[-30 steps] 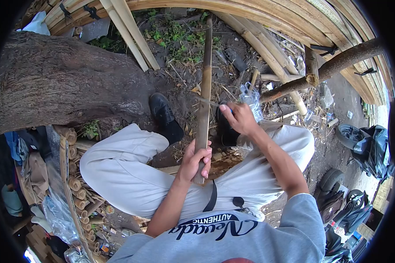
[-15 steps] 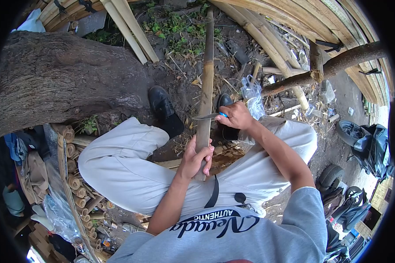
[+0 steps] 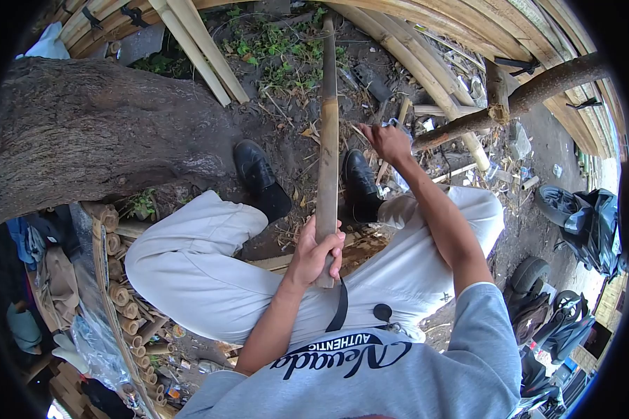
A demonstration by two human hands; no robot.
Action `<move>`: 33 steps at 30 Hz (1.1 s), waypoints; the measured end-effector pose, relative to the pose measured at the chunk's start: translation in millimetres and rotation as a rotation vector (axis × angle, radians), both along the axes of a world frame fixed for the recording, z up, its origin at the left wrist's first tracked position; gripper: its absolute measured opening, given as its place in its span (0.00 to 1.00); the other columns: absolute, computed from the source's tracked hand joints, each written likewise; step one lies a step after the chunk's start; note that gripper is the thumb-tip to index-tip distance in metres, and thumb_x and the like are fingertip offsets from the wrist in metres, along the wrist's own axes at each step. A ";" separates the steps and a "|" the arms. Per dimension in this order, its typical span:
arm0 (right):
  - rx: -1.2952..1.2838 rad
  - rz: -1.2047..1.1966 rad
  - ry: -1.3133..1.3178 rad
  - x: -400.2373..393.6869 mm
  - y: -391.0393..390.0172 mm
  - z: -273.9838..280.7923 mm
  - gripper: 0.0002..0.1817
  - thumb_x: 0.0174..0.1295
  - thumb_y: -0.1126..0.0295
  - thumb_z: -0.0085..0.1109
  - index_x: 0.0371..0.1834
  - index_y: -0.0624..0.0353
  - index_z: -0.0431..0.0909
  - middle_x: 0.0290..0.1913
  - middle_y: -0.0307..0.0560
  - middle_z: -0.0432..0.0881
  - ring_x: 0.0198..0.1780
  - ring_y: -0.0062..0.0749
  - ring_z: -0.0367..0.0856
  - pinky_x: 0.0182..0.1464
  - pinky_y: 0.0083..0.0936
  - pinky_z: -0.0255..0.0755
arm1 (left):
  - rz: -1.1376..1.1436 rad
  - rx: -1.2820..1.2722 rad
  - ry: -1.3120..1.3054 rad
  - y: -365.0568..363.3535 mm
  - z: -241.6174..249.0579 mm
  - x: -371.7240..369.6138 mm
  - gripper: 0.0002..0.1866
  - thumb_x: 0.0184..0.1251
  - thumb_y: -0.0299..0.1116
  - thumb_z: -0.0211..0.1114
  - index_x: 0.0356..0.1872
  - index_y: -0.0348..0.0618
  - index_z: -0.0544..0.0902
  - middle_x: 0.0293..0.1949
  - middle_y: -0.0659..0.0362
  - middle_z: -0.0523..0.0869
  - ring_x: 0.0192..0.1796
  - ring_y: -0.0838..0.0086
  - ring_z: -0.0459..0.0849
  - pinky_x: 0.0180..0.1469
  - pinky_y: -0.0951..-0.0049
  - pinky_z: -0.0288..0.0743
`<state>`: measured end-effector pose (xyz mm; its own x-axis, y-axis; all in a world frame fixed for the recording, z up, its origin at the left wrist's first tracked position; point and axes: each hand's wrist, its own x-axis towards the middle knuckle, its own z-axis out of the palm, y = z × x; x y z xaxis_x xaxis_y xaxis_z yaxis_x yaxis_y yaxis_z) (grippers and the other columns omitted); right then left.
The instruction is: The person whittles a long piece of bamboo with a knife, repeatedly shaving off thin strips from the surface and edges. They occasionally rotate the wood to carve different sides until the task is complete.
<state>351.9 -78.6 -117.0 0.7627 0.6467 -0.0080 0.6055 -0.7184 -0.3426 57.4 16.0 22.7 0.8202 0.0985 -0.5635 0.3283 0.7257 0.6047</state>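
Note:
My left hand (image 3: 317,253) is wrapped round the lower end of a long split bamboo strip (image 3: 328,153), just above my lap. The strip runs straight away from me, with its far end over the weeds. Out to the right of the strip and apart from it, my right hand (image 3: 390,142) is closed on a knife. Only a thin bit of the blade shows near the fingers; the handle is hidden in the grip. Both shoes, the left one (image 3: 253,166) and the right one (image 3: 357,176), rest on the dirt on either side of the strip.
A thick tree trunk (image 3: 112,133) lies to the left. A rough branch (image 3: 531,101) and bamboo poles (image 3: 426,70) cross the right side. Stacked bamboo (image 3: 126,307) sits at lower left, and motorbikes (image 3: 587,230) stand at far right. Weeds (image 3: 286,52) grow ahead.
My right hand has moved forward and right with the knife, off the bamboo strip where the blade lay across it. My left hand keeps its hold, and the strip has shifted only slightly.

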 end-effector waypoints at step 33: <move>0.112 0.119 0.230 -25.3 29.5 56.1 0.34 0.77 0.42 0.43 0.29 0.63 0.82 0.22 0.67 0.80 0.32 0.65 0.83 0.39 0.51 0.77 | 0.064 -0.128 0.008 8.1 4.9 1.3 0.18 0.70 0.26 0.62 0.56 0.35 0.67 0.25 0.58 0.74 0.12 0.74 0.73 0.13 0.73 0.70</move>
